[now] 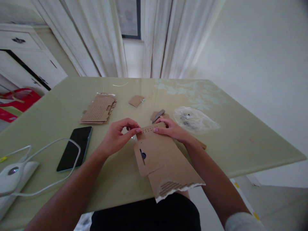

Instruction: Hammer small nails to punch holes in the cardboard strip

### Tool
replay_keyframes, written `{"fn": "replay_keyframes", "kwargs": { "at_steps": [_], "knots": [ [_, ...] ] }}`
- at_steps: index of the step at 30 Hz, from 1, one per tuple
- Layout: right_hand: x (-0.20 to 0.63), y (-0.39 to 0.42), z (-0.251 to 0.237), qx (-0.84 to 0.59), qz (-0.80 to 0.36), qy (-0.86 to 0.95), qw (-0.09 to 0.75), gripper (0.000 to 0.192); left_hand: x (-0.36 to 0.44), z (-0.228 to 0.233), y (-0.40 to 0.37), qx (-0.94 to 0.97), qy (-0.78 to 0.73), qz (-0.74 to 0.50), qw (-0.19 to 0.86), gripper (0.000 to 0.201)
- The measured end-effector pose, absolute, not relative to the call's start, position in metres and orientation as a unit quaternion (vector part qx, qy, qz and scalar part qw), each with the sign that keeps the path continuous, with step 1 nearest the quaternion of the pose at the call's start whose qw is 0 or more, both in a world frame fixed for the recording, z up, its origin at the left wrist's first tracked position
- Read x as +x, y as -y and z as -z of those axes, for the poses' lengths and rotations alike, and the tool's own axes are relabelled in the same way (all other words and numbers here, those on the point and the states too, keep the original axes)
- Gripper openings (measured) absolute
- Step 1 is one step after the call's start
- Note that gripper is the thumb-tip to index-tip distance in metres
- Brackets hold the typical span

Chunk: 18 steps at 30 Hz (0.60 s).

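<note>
A torn piece of brown cardboard (166, 157) slants over the front table edge. Small holes run in rows along its far end, a slotted flap is on its left side, and its near end is ragged with corrugation showing. My right hand (171, 130) grips the far right corner, thumb on top. At the far left corner, beside the holes, my left hand (122, 133) is closed in a pinch; what sits between its fingertips is too small to make out. Just beyond my right hand lies a small grey piece (158, 116) on a cardboard scrap.
A clear plastic bag (194, 120) with small dark items lies right. Back left are stacked perforated cardboard sheets (99, 109); a small cardboard scrap (136, 100) lies near the middle. A phone (75, 149), white cable (48, 187) and white power strip (18, 183) are at left.
</note>
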State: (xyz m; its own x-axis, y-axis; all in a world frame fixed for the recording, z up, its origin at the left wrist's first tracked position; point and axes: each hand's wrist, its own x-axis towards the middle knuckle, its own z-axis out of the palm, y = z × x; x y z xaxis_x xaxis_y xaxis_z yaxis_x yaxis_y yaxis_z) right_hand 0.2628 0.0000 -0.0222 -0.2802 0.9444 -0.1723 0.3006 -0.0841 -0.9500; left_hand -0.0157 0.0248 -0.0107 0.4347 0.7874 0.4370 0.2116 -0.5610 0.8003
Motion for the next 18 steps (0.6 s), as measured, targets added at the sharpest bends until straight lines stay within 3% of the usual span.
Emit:
{"fn": "replay_keyframes", "kwargs": {
  "at_steps": [18],
  "knots": [
    [0.2639, -0.0004, 0.0231, -0.508, -0.536, 0.602, 0.303, 0.058, -0.0149, 0.0082, -0.0234, 0.780, -0.317, -0.420, 0.338, 0.015]
  ]
}}
